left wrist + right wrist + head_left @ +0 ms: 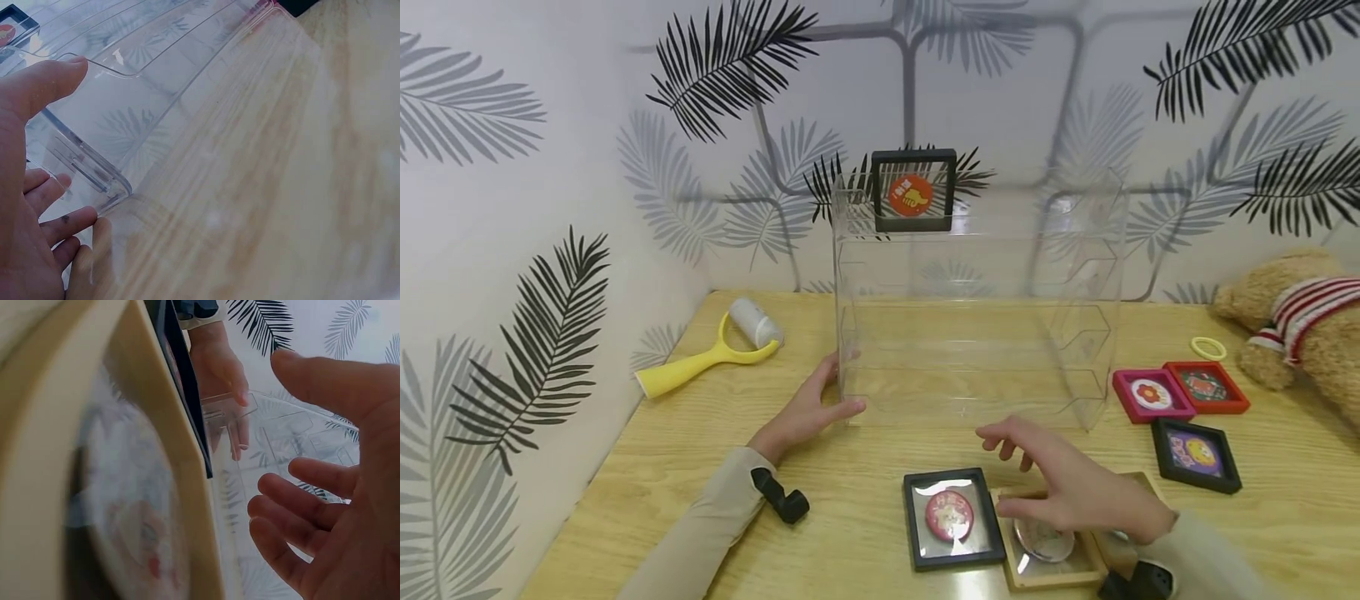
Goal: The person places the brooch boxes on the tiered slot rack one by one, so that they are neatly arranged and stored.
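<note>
A clear acrylic tiered rack (955, 375) stands on the table in front of both hands. My left hand (811, 412) holds its lower left corner, with the thumb at the front and the fingers behind the side panel (78, 150). The right hand (1060, 479) hovers with spread fingers and nothing in them, over a wooden-coloured frame (1022, 575) with a round badge inside, partly covered by that hand. Left of this lies a black frame (912, 525) holding a pink badge. Another black frame (913, 225) with an orange thumbs-up badge sits on the rack's top tier.
At the right lie a pink frame (1123, 396), a red frame (1232, 400), a black frame with a purple picture (1197, 454) and a yellow ring (1208, 348). A teddy bear (1326, 333) sits beyond them. A yellow-handled roller (681, 371) lies at the left.
</note>
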The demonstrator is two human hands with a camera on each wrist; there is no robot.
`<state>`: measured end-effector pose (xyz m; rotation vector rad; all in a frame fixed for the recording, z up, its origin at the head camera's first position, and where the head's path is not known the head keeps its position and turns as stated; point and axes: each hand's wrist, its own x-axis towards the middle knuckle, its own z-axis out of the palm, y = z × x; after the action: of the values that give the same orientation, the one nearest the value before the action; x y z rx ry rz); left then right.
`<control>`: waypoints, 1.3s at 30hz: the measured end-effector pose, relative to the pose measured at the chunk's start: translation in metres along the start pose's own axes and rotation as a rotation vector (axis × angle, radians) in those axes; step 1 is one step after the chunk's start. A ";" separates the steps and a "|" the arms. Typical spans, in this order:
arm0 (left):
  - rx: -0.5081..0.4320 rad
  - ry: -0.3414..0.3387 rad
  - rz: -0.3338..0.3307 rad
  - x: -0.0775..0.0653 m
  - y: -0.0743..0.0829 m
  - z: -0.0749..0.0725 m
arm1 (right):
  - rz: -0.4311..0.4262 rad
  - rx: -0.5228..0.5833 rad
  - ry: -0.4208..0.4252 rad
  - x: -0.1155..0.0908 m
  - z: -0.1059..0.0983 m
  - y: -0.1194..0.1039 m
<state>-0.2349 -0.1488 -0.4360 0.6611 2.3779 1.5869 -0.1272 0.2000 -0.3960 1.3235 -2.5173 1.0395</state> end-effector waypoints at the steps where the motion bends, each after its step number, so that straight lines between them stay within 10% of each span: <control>1: 0.000 0.001 0.002 -0.001 0.000 0.000 | -0.003 0.005 -0.007 -0.001 0.003 0.000; 12: -0.005 0.003 0.005 -0.004 0.003 -0.004 | 0.016 -0.017 -0.093 -0.008 0.020 -0.001; 20: -0.012 0.001 0.032 0.000 0.001 -0.001 | 0.242 -0.008 -0.187 -0.011 0.027 -0.009; 39: -0.001 0.019 -0.006 -0.002 -0.002 0.002 | 0.256 -0.070 -0.238 -0.003 0.033 -0.015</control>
<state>-0.2328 -0.1485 -0.4390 0.6403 2.3903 1.5994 -0.1065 0.1759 -0.4144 1.1923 -2.9332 0.8686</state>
